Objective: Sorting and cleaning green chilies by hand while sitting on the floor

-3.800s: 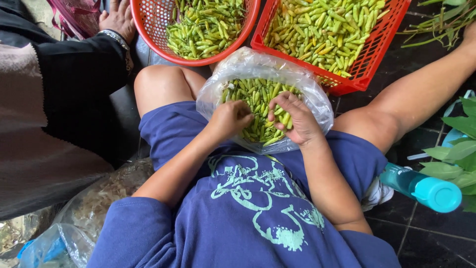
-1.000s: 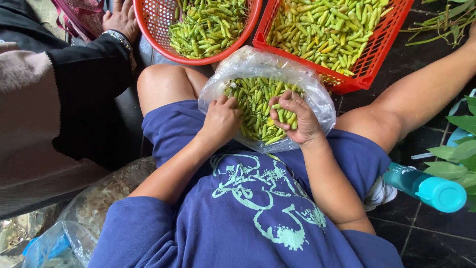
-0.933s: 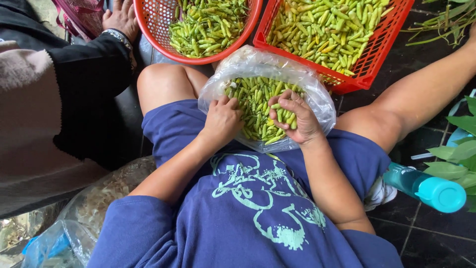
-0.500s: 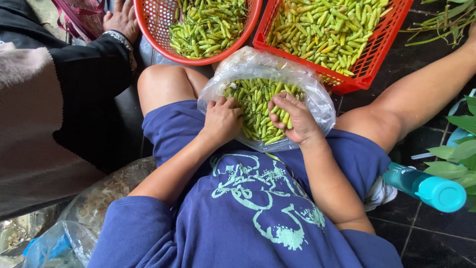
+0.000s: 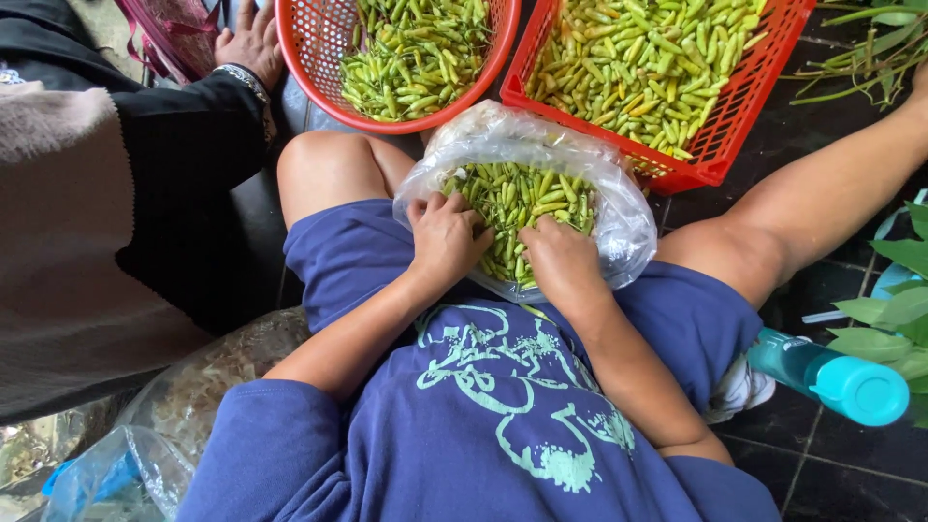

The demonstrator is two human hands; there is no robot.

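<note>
A clear plastic bag (image 5: 599,169) full of small green chillies (image 5: 522,198) rests in my lap between my thighs. My left hand (image 5: 447,237) lies on the chillies at the bag's near left side, fingers curled into them. My right hand (image 5: 564,263) rests on the chillies at the near right, fingers bent down into the pile. Whether either hand pinches a single chilli is hidden by the knuckles.
A round red basket (image 5: 319,68) and a square red crate (image 5: 735,106), both holding green chillies, stand just beyond the bag. Another person's hand (image 5: 249,43) and dark sleeve are at upper left. A teal bottle (image 5: 831,377) lies right; leafy stems (image 5: 889,329); plastic bags (image 5: 164,425) lower left.
My right hand has slid down toward me over the chillies, and its fingers have curled in. The left hand has barely shifted. The neighbour's arm moved slightly.
</note>
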